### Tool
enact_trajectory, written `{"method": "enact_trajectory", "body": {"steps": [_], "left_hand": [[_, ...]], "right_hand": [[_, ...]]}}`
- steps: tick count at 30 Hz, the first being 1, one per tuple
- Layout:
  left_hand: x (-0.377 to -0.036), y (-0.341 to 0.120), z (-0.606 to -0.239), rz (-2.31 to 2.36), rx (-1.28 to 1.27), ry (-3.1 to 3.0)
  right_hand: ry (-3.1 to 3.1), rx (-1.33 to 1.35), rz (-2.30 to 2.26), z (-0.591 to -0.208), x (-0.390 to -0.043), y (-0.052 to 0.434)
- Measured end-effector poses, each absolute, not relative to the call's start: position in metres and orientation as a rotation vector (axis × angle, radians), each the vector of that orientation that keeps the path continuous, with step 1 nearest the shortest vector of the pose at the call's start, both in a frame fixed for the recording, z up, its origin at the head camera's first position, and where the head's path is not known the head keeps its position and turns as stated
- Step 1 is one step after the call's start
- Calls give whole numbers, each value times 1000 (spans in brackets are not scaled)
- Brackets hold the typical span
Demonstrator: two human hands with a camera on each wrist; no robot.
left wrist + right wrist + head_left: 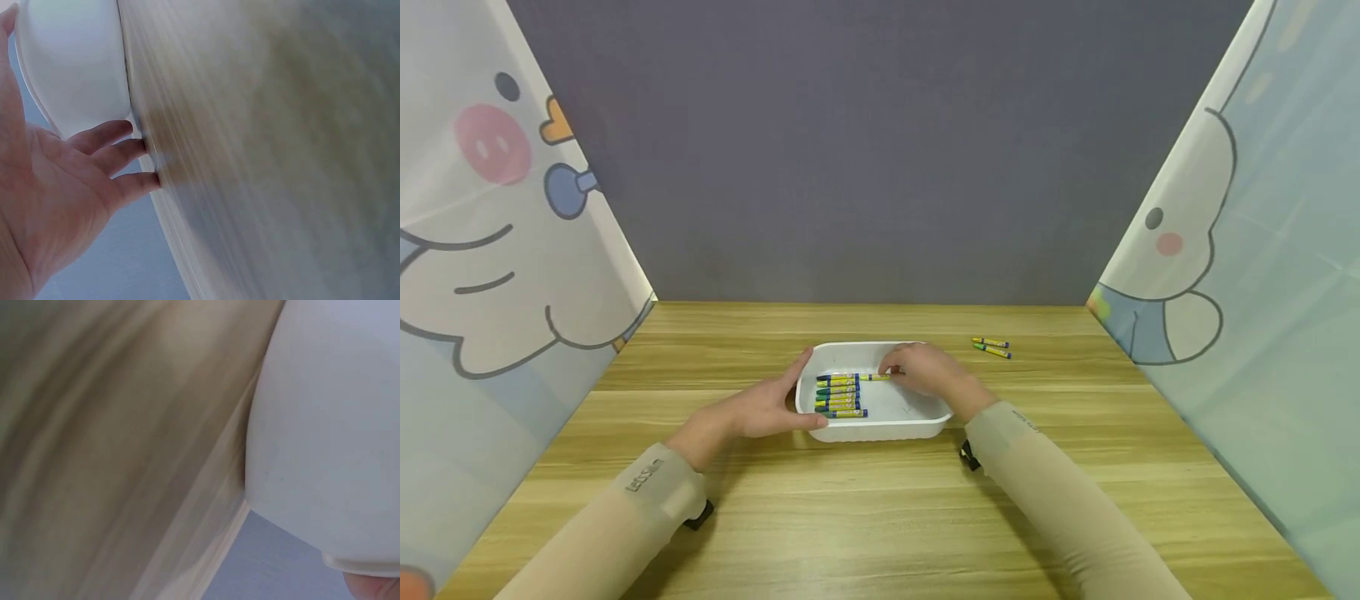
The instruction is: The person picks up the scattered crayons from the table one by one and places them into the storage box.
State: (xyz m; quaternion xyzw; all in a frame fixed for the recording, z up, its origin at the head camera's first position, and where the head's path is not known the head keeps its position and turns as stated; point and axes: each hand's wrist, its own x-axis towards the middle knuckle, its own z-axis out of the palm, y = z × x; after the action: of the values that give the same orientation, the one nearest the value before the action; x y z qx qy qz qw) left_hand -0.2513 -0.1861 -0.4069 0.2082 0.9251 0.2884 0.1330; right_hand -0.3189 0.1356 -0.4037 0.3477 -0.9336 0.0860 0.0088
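A white plastic tray (880,431) stands on the wooden table. Inside its left half, several crayons (838,397) with yellow-and-blue wrappers lie side by side in a column, tips to the left. My left hand (765,408) spans the tray's left end, thumb along the front rim and index finger at the back corner. In the left wrist view its other fingers (128,152) lie nearly straight by the tray's outer wall. Reaching over the right side, my right hand (925,371) pinches a yellow crayon (874,377) just right of the column; the fingers cover its right end.
Two more crayons, one orange-tipped (991,342) and one green-tipped (993,352), lie on the table right of the tray. A dark panel (880,167) rises behind the table (865,517), with cartoon-printed sheets on both sides.
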Motion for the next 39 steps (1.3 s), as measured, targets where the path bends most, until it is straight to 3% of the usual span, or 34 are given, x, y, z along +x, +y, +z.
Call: {"method": "enact_trajectory", "body": {"steps": [19,26,33,39], "left_hand": [[-248,-187,-406,822,583,2691],[-248,-185,-405,828,594,2681],[-249,-183,-406,828,609,2684],[-250,-186,-406,850,624,2683]], "right_hand": [[-2946,1048,353,-401,-315,134],[-2919,989,625,-396,-313,138],[-2775,828,920,-378,-319,166],[-2838,624,923,-372,-336,219]]}}
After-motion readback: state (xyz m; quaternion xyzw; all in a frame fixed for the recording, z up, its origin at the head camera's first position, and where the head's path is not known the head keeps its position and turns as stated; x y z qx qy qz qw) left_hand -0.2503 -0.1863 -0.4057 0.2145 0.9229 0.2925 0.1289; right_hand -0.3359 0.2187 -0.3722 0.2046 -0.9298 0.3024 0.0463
